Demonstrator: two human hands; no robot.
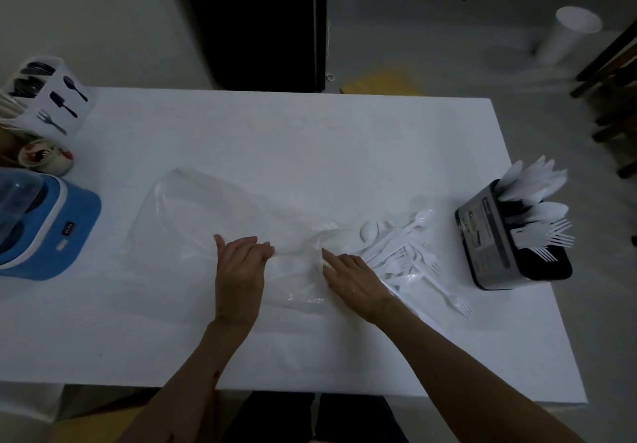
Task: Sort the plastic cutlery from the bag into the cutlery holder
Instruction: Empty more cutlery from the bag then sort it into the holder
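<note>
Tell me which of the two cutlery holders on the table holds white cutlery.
The black holder at the table's right edge: white spoons and forks stand up out of it. The white holder at the far left corner, printed with black cutlery icons, holds dark pieces.

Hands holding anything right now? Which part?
Both are on the clear bag. The left hand grips a bunched fold near its mouth; the right hand lies on the crumpled mouth edge, fingers fairly straight. Neither holds cutlery.
</note>
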